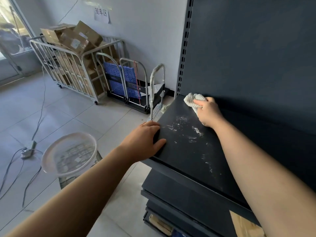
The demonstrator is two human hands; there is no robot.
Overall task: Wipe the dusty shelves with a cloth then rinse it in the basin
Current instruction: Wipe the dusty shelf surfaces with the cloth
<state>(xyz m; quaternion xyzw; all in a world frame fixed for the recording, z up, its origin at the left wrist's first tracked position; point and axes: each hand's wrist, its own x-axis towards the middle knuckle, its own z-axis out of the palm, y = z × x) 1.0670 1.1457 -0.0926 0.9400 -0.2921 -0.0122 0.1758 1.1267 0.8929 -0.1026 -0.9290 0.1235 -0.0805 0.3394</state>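
Your right hand (209,112) grips the cloth (194,101) at the dusty shelf's (188,151) far corner; left hand (145,141) rests flat-fingered on its edge (basin (51,152) below).

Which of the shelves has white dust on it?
The top shelf, where the right hand holds the cloth: white streaks cross its middle. The lower shelves look plain dark.

Wall paper sign (101,14) reads "笼车区" (handwritten).
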